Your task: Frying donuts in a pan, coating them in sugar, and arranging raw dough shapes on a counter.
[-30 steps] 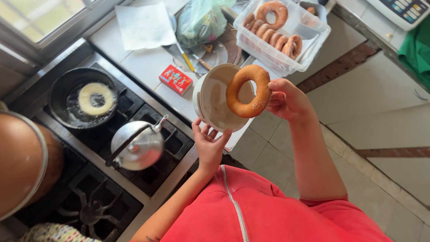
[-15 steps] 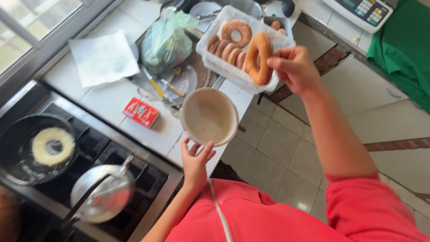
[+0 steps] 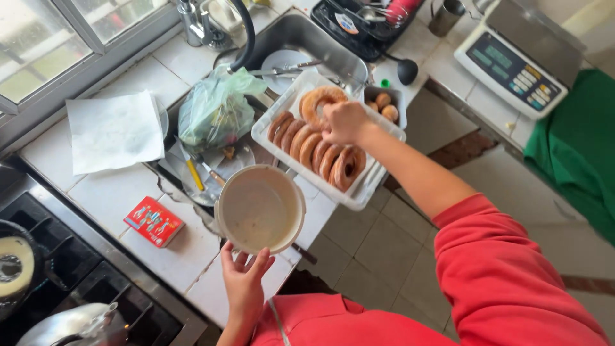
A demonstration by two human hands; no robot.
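Observation:
My left hand (image 3: 243,282) holds a round white bowl (image 3: 259,208) by its near rim, tilted so its pale inside faces me, above the tiled counter's edge. My right hand (image 3: 344,123) reaches out over a white plastic tray (image 3: 359,195) and grips a golden fried doughnut (image 3: 314,101) lying at the tray's far end. A row of several more doughnuts (image 3: 314,148) stands on edge in the tray beside my fingers. A red sleeve covers my right arm.
Green plastic bag (image 3: 214,112), a sheet of white paper (image 3: 114,131) and a small red box (image 3: 154,221) lie on the counter. Sink (image 3: 301,45) with dishes behind the tray. Weighing scale (image 3: 512,67) far right. Stove at left with a pan (image 3: 13,266) frying a doughnut and a kettle (image 3: 70,327).
My right hand carried the doughnut from over the bowl out to the tray and lowered it onto the tray's far end. The left hand kept hold of the bowl.

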